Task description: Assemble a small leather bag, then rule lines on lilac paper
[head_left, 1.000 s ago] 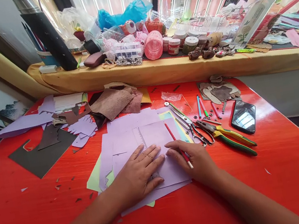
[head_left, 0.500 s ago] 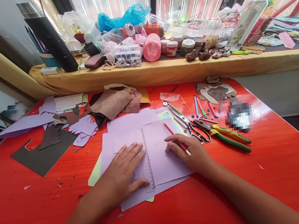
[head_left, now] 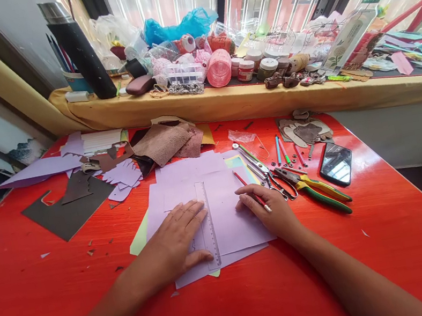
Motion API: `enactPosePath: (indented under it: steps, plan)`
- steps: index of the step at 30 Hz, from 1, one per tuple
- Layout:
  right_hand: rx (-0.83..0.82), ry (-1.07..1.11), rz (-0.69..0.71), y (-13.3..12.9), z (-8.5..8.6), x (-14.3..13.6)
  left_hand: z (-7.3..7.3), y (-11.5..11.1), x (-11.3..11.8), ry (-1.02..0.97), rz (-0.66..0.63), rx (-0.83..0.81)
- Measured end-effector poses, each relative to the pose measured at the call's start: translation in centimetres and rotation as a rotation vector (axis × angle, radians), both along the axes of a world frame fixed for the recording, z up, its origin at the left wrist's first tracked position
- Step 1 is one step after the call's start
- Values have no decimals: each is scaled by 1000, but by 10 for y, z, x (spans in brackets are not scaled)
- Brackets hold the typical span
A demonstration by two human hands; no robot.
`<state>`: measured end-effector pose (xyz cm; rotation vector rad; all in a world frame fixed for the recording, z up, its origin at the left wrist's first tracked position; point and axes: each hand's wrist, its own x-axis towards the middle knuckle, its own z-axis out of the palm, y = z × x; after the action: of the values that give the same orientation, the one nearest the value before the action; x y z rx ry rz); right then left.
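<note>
Purple paper sheets (head_left: 225, 204) lie stacked in the middle of the red table. A clear ruler (head_left: 210, 234) stands lengthwise on them, pointing away from me. My left hand (head_left: 178, 237) rests flat with fingers spread, its fingertips and thumb on the ruler's left edge. To the right of the ruler, my right hand (head_left: 267, 210) is on the paper, its fingers closed round a red pencil (head_left: 244, 182). The pencil's sharp end points away and to the left, clear of the ruler.
Right of the paper lie scissors (head_left: 264, 167), green-yellow pliers (head_left: 319, 193), pens and a phone (head_left: 336, 164). Leather pieces (head_left: 165, 141), a dark sheet (head_left: 58, 217) and purple cutouts (head_left: 122, 176) lie at the back left. A black flask (head_left: 81, 55) stands on the cloth-covered sill.
The whole view has shifted slightly. Both hands keep nearly the same places on the paper, and the ruler still lies under my left fingertips. The phone now shows unblurred.
</note>
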<state>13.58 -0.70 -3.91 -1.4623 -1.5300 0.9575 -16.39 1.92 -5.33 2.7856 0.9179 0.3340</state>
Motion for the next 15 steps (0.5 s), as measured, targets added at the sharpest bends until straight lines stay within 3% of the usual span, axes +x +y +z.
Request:
enactPosePath:
  steps: [15]
  plan:
    - [40, 18, -14, -3, -2, -1, 3, 1, 3, 0, -21, 8]
